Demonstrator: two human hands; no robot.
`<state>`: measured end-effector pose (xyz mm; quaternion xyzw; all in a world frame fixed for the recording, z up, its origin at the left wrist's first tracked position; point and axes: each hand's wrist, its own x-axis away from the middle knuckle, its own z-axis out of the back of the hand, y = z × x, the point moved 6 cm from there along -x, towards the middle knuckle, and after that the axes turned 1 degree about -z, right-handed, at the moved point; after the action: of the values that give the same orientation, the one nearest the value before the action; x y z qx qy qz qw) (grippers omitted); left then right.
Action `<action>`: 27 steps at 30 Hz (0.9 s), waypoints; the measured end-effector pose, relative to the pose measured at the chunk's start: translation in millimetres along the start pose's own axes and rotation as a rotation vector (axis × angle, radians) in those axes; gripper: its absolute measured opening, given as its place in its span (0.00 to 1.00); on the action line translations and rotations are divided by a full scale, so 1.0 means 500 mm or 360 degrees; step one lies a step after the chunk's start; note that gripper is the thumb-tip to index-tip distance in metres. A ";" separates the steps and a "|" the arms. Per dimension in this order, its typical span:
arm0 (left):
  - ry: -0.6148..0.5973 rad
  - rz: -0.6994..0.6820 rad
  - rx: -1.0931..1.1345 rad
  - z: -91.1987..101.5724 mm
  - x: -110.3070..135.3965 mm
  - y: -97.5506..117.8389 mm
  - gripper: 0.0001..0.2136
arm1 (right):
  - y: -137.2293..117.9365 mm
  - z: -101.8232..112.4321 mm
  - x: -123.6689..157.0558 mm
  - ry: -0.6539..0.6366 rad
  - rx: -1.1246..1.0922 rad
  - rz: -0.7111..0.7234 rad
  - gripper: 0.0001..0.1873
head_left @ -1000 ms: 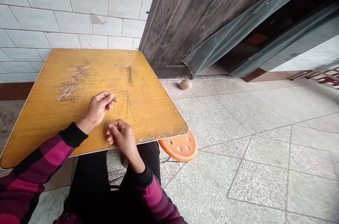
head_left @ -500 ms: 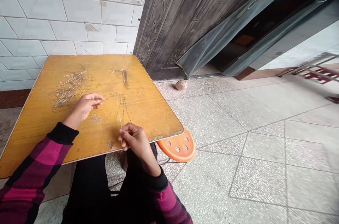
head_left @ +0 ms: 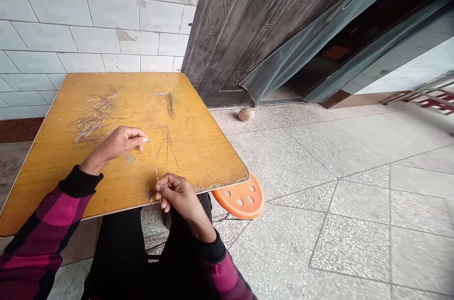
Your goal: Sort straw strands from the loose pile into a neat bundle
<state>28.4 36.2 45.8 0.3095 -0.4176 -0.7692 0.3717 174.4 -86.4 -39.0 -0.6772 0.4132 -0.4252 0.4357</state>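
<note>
A thin pale wire strand (head_left: 153, 160) runs between my two hands above the yellow wooden table (head_left: 198, 144). My left hand (head_left: 118, 143) pinches its far end over the table's middle. My right hand (head_left: 177, 193) pinches the near end at the table's front edge. A loose heap of similar strands (head_left: 94, 118) lies to the left of my left hand. A small dark bundle (head_left: 170, 101) lies farther back, and a few strands (head_left: 166, 141) lie just right of the held one.
An orange plastic stool (head_left: 241, 198) pokes out under the table's right front corner. A white tiled wall (head_left: 88, 21) stands behind the table, a dark metal door (head_left: 255, 21) to its right. A small ball (head_left: 246, 114) lies on the tiled floor by the door.
My left hand came back from the strand heap and closed on the far end of the strand that my right hand holds. The right hand stayed at the front edge.
</note>
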 end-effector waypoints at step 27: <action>-0.0097 0.0233 0.0539 -0.013 0.002 -0.022 0.11 | -0.022 -0.013 -0.020 0.0045 0.0144 0.0114 0.17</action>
<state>29.5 37.0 33.0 0.3128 -0.5736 -0.6678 0.3565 167.6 -75.7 -28.9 -0.6354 0.4237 -0.4372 0.4750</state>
